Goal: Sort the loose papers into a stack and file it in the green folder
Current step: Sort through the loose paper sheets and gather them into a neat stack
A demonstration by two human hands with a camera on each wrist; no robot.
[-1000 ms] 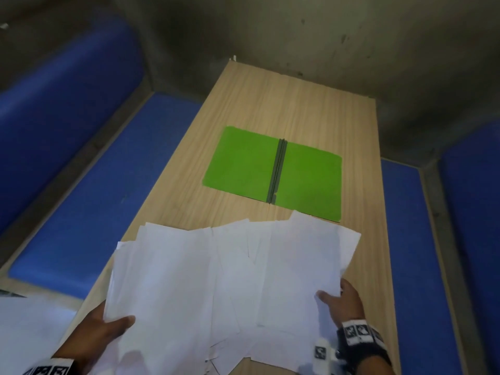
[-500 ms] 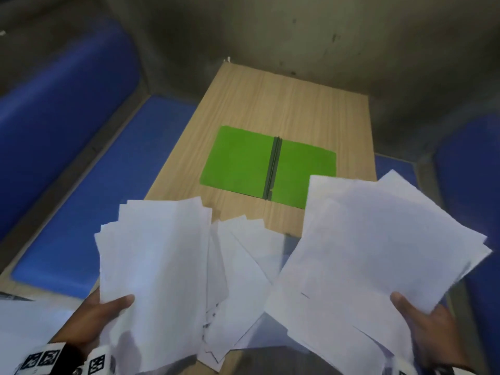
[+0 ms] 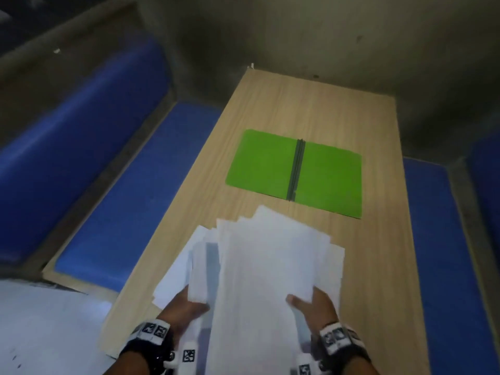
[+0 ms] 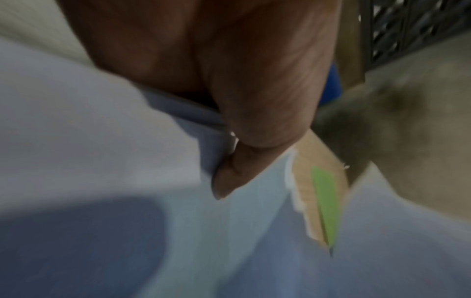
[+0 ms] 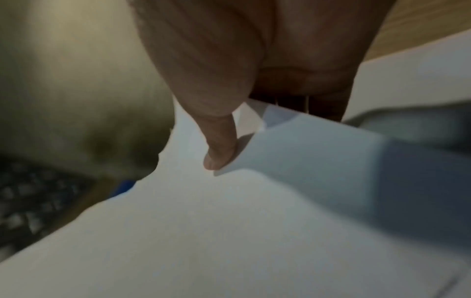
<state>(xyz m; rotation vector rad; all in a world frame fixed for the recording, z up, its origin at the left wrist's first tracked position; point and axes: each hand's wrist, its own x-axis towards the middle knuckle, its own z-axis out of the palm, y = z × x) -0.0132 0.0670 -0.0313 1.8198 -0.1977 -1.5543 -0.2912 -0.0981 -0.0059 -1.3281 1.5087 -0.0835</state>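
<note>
A loose bundle of white papers (image 3: 265,266) is held over the near end of the wooden table (image 3: 311,109), its sheets fanned and uneven at the far edges. My left hand (image 3: 186,307) grips the bundle's left side; its thumb lies on top of the papers (image 4: 178,221) in the left wrist view. My right hand (image 3: 313,307) grips the right side, thumb pressed on the top sheet of the papers (image 5: 229,231). The green folder (image 3: 295,171) lies open and flat on the table beyond the papers, with a dark spine down its middle. A sliver of the folder (image 4: 325,201) shows past the left thumb.
Blue padded benches (image 3: 113,185) run along the left side of the table, and another bench (image 3: 443,253) runs along the right. A grey wall (image 3: 324,36) closes the far end. A white surface (image 3: 40,334) fills the lower left corner.
The right hand lifted its sheaf of papers off to the right, then brought it back over the left hand's sheets. The spread-out papers are now gathered into one overlapping bundle.
</note>
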